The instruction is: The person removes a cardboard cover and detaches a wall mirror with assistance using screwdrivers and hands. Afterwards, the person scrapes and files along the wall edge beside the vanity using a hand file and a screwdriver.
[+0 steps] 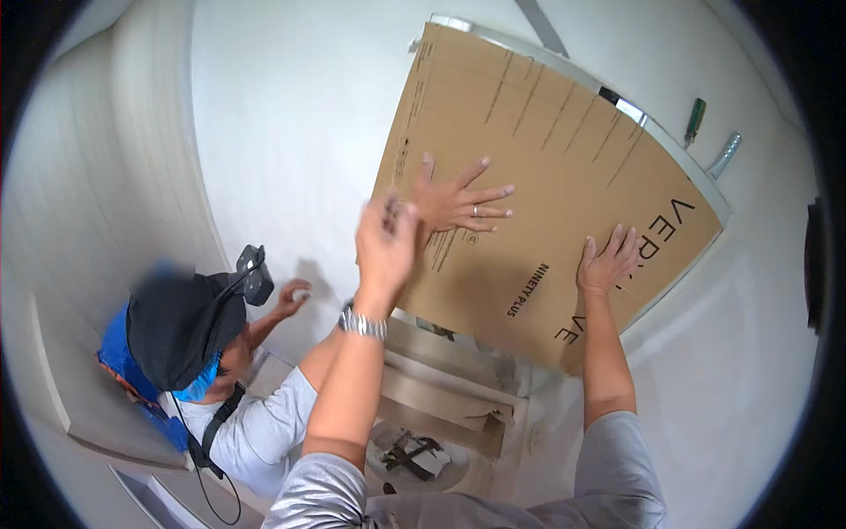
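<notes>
in the head view, the large flat brown cardboard panel (529, 242) stands tilted against a smooth white surface (291, 115), with a thin pale rim (677, 145) showing behind its upper right edge. its long axis seems to slant from upper left to lower right, though the fisheye bends the edges. the person's right hand (610, 262) is pressed flat on the panel near its lower right end, grip spread, pinching nothing. the person's left hand (388, 238), with a silver metal-link watch (363, 324) at the wrist, is up in front of the panel's left edge, the panel lying to its right; its fingers are curled and blurred, so i cannot tell whether that grip pinches anything. the right hand is the nearer to the face of the panel. just beyond the left hand, what looks like a co-worker's ringed hand (463, 203) spreads on the cardboard
</notes>
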Motion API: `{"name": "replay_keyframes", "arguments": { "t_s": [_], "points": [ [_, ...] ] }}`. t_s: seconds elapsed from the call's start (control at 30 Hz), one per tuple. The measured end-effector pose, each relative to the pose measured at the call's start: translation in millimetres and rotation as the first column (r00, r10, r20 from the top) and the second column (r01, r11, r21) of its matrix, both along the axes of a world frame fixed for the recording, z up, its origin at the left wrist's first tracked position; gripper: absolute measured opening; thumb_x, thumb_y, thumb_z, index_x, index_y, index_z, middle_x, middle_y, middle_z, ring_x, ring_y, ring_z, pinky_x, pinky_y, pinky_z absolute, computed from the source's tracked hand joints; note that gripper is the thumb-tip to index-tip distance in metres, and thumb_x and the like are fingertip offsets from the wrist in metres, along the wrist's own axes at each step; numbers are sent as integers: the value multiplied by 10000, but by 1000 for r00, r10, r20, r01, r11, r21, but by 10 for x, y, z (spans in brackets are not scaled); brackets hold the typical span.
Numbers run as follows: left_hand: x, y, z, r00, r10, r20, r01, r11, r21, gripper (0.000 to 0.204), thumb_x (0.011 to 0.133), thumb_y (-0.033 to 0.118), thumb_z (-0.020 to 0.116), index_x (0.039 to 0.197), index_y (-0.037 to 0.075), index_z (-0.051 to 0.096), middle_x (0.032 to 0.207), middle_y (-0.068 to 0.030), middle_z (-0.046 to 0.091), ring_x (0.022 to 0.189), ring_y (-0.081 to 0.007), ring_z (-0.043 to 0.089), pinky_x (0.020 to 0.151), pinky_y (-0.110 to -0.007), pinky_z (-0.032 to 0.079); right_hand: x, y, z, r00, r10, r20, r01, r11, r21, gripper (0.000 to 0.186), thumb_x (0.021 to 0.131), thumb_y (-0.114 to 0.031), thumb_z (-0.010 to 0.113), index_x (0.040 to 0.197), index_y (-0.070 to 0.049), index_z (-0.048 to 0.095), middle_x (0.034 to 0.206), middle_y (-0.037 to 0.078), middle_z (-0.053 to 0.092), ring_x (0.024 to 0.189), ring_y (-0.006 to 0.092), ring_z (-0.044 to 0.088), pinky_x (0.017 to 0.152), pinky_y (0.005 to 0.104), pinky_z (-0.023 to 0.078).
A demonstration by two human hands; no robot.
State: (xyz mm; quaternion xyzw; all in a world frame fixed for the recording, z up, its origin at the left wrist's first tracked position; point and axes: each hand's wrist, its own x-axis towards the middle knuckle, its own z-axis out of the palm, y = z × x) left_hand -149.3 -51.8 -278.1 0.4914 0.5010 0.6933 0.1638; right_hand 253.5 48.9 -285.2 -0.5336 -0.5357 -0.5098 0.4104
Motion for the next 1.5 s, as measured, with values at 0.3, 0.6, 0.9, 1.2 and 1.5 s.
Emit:
{"name": "replay_keyframes", "arguments": {
  "t_s": [0.3, 0.6, 0.9, 1.2, 1.5],
  "points": [
    [-429, 1429, 187, 1000, -18, -1, 18, 999, -32, 774, 801, 462, 760, 1252, -113, 505, 1146, -228, 628, 1027, -271, 624, 872, -361, 499, 346, 32, -91, 998, -5, 65, 13, 993, -115, 735, 837, -459, 660, 1464, -178, 398, 1562, 66, 274, 1418, 310, 238, 1159, 546, 169],
    [-267, 1401, 229, 989, -58, 133, 64, 997, -39, 525, 785, 359, 805, 1021, -75, 628, 910, -131, 681, 779, -167, 623, 693, -307, 513, 481, 107, -119, 992, 31, 121, -28, 999, -33, 673, 864, -472, 598, 1432, -139, 454, 1536, 90, 342, 1403, 331, 282, 1140, 553, 187],
    [-170, 1443, 660, 994, -104, -26, 107, 970, 217, 547, 783, 338, 806, 1061, -92, 614, 929, -155, 688, 836, -206, 649, 729, -329, 531, 534, 181, -130, 991, 38, 125, -37, 999, -12, 668, 842, -510, 644, 1397, -166, 503, 1524, 80, 360, 1389, 322, 302, 1138, 569, 206],
    [-277, 1612, 764, 999, 30, 29, -31, 999, 31, 719, 716, 443, 831, 1115, -96, 572, 1025, -211, 682, 912, -264, 673, 785, -354, 535, 217, 213, 36, 997, 82, -4, -82, 996, -39, 722, 822, -492, 671, 1421, -144, 467, 1535, 104, 334, 1419, 371, 263, 1103, 653, 179],
    [-143, 1628, 855, 998, 58, 37, -59, 998, 22, 690, 729, 476, 818, 1046, -91, 586, 957, -191, 676, 841, -231, 657, 735, -331, 532, 245, 246, 25, 996, 80, 36, -81, 997, 21, 692, 829, -479, 661, 1396, -121, 491, 1524, 123, 343, 1409, 384, 267, 1094, 654, 189]
  ]
}}
